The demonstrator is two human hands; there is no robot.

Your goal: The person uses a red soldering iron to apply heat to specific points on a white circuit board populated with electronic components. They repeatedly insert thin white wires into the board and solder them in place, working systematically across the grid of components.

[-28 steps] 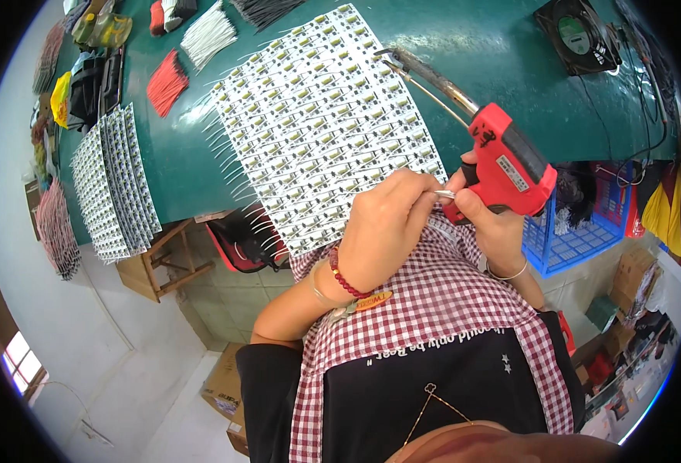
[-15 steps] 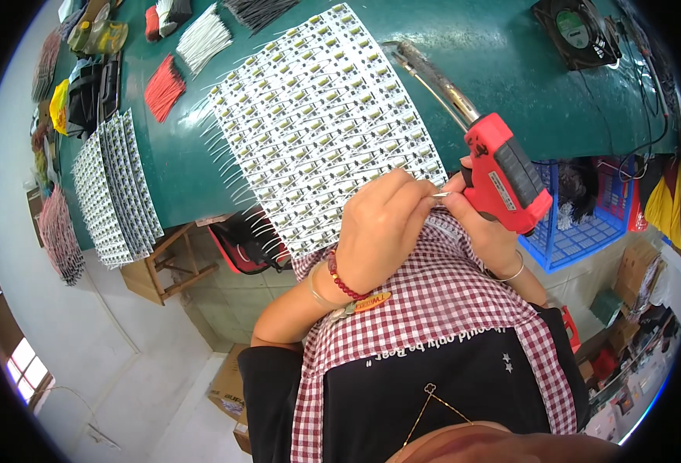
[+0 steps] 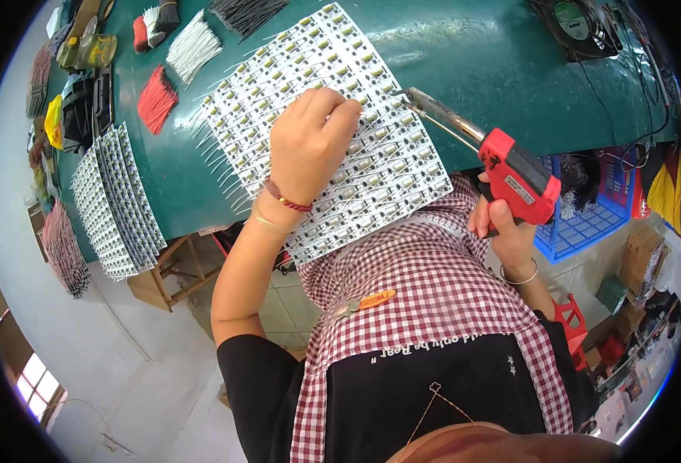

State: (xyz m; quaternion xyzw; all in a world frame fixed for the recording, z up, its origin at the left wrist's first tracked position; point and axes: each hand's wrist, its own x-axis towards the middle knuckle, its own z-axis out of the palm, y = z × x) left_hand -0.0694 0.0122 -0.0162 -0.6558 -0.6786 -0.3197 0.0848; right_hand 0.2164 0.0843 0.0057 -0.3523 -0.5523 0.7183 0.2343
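At the near edge of the green surface (image 3: pixel 495 69), overhanging it, the white circuit-board panel (image 3: pixel 383 154) lies beneath your left hand (image 3: pixel 309 143), the nearer one: fingers curled, contents undeterminable. Your right hand (image 3: pixel 510 239) grips the red soldering gun (image 3: pixel 520 176), its long axis slanting leftward-away, tip beside the panel.

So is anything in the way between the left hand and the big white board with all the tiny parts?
Nothing visible is: the left hand is directly over the white board, though its fingers hide the spot underneath. The right hand holds the red soldering gun off to the side, not between them.
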